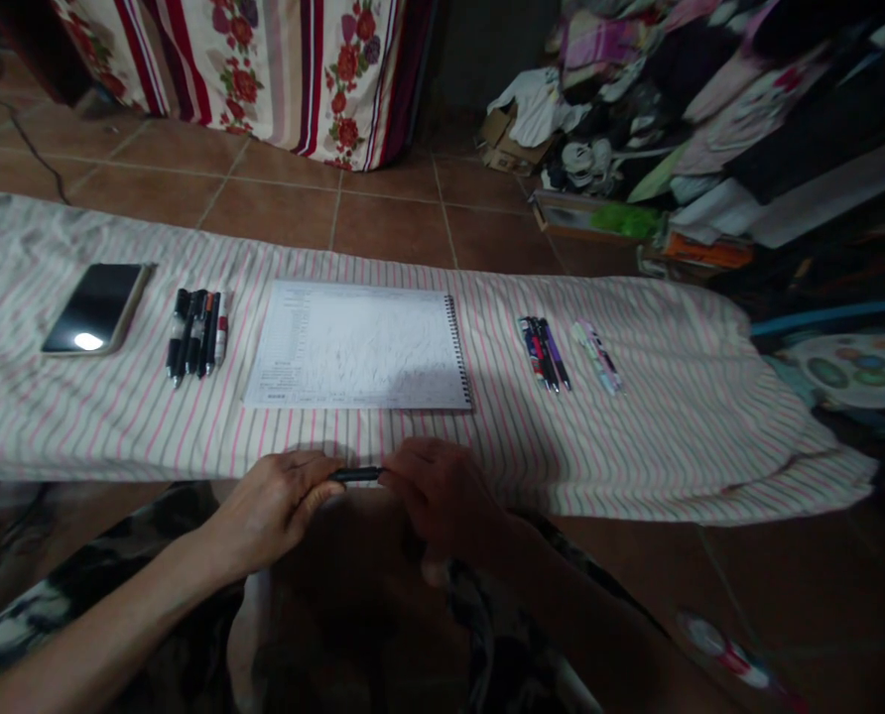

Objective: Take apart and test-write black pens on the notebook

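Observation:
A black pen (358, 475) lies level between my two hands, just off the near edge of the cloth-covered surface. My left hand (283, 501) is closed on its left end, and my right hand (446, 496) grips the right end in shadow. Beyond them rests a spiral-bound pad (368, 347) with a pale printed sheet, its wire binding on the right. Left of the pad is a row of dark pens and markers (195, 332). To its right lie several slim pens (545, 354) and a small group of pastel pens (598, 357).
A phone (96, 309) lies face up at the left on the striped cloth (666, 397). Past the far edge are the tiled floor (390, 226), a floral curtain (286, 74), and heaped clothes and boxes (539, 114). A paint-palette-like object (859, 369) sits at the right.

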Tool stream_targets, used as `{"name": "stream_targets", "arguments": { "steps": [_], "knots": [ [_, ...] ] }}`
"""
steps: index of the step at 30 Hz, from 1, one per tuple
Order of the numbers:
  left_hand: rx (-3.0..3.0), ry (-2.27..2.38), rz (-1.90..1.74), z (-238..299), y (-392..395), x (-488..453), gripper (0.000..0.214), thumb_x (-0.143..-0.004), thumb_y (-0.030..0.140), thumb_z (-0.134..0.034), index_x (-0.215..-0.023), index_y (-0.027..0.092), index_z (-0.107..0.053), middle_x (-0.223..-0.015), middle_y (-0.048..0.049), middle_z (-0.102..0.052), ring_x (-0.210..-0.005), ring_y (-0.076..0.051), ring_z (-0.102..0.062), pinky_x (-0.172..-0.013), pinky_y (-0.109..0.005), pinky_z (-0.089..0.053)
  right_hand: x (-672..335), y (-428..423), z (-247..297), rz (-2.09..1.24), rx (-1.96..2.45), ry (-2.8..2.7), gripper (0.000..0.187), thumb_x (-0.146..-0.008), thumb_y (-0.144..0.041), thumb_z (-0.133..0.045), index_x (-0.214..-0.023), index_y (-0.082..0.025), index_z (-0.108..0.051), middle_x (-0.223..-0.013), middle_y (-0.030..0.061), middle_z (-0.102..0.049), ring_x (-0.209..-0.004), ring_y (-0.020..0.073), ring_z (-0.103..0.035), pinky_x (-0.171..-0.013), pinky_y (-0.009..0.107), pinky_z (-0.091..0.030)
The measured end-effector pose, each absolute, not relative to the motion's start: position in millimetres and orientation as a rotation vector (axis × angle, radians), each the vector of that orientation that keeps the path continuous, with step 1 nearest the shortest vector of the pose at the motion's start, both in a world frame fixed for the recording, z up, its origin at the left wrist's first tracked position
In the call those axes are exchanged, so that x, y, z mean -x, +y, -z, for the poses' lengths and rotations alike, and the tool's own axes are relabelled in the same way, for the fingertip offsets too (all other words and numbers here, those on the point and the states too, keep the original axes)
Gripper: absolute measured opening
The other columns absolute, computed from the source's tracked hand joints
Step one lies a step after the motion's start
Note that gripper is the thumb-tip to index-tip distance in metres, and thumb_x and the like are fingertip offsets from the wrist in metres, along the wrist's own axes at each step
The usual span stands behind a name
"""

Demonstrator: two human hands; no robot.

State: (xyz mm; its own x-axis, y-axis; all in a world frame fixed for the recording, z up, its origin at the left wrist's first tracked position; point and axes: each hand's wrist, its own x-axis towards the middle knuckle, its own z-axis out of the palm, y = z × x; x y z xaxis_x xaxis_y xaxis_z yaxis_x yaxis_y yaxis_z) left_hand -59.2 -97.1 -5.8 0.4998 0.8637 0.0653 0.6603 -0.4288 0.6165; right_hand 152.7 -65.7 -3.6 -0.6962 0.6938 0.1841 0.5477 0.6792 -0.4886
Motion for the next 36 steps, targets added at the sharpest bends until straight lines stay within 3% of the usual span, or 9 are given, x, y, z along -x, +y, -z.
{"name": "stream_targets", "arguments": {
  "steps": [6,10,14,16,18,23,25,29,36],
  "knots": [
    [-2.596,1.242,-0.515,8,-107,60,0.028,-0.089,0.023,-0.037,-0.101,0.011,-0.059,-0.083,-0.0088,-0.068,-0.076,-0.018,-0.065,-0.067,-0.029,-0.054,-146,-78,8,-0.997,1.105,-2.325,0.022,-0.084,-0.019,-0.043,-0.064,-0.015,-0.053,-0.062,0.0007,-0.053,-0.061,0.0108,-0.048,-0.058,0.023,-0.032],
    [-2.799,1.217,-0.478,6,-112,60,0.027,-0.088,0.015,-0.037,-0.104,0.007,-0.056,-0.087,-0.0123,-0.068,-0.081,-0.020,-0.064,-0.068,-0.031,-0.055,-141,-81,9,-1.453,1.359,-2.089,0.029,-0.082,-0.024,-0.043,-0.055,-0.015,-0.046,-0.051,-0.0038,-0.040,-0.052,0.0079,-0.040,-0.051,0.022,-0.027],
    [-2.874,1.191,-0.505,8,-116,60,0.029,-0.088,0.011,-0.034,-0.107,0.007,-0.055,-0.086,-0.0115,-0.068,-0.081,-0.020,-0.064,-0.067,-0.031,-0.054,-138,-81,12,-1.969,1.475,-1.706,0.030,-0.082,-0.029,-0.041,-0.056,-0.016,-0.046,-0.044,-0.0066,-0.032,-0.041,0.0056,-0.028,-0.042,0.020,-0.021],
    [-2.819,1.204,-0.530,12,-116,59,0.029,-0.088,0.012,-0.034,-0.107,0.007,-0.056,-0.086,-0.0115,-0.068,-0.082,-0.020,-0.064,-0.069,-0.031,-0.054,-138,-80,13,-2.065,1.519,-1.621,0.031,-0.083,-0.032,-0.039,-0.057,-0.016,-0.047,-0.042,-0.0074,-0.030,-0.038,0.0052,-0.025,-0.039,0.020,-0.019],
    [-2.653,1.287,-0.557,15,-114,58,0.030,-0.089,0.019,-0.035,-0.104,0.009,-0.058,-0.084,-0.0108,-0.067,-0.079,-0.019,-0.064,-0.068,-0.032,-0.054,-137,-78,11,-1.911,1.537,-1.772,0.032,-0.084,-0.031,-0.038,-0.058,-0.016,-0.048,-0.043,-0.0064,-0.035,-0.039,0.0056,-0.031,-0.041,0.020,-0.022],
    [-1.964,1.357,-0.494,8,-101,52,0.028,-0.088,0.029,-0.038,-0.084,0.015,-0.062,-0.073,-0.0031,-0.064,-0.071,-0.015,-0.060,-0.063,-0.025,-0.048,-137,-68,-8,-1.065,1.353,-2.256,0.028,-0.088,-0.029,-0.040,-0.074,-0.015,-0.059,-0.066,0.0022,-0.060,-0.063,0.0115,-0.054,-0.062,0.024,-0.037],
    [-1.763,1.341,-0.503,3,-96,50,0.029,-0.087,0.032,-0.040,-0.079,0.014,-0.062,-0.064,-0.0006,-0.058,-0.062,-0.013,-0.054,-0.055,-0.022,-0.042,-140,-64,-12,-0.929,1.207,-2.344,0.019,-0.087,-0.028,-0.045,-0.089,-0.016,-0.060,-0.080,0.0053,-0.063,-0.074,0.0139,-0.058,-0.067,0.025,-0.040],
    [-1.542,1.282,-0.478,6,-92,49,0.031,-0.084,0.036,-0.042,-0.071,0.013,-0.058,-0.054,0.0035,-0.042,-0.052,-0.009,-0.040,-0.047,-0.021,-0.031,-147,-58,-5,-0.771,1.047,-2.491,0.022,-0.090,-0.027,-0.041,-0.093,-0.016,-0.060,-0.080,0.0068,-0.063,-0.074,0.0147,-0.058,-0.067,0.025,-0.043],
    [-1.434,1.211,-0.460,16,-95,58,0.034,-0.084,0.041,-0.042,-0.062,0.015,-0.048,-0.055,0.0041,-0.038,-0.053,-0.009,-0.035,-0.049,-0.022,-0.026,-155,-58,8,-0.702,0.932,-2.602,0.023,-0.088,-0.017,-0.043,-0.109,-0.016,-0.054,-0.087,0.0081,-0.064,-0.076,0.0150,-0.059,-0.066,0.025,-0.045]
  ]
}}
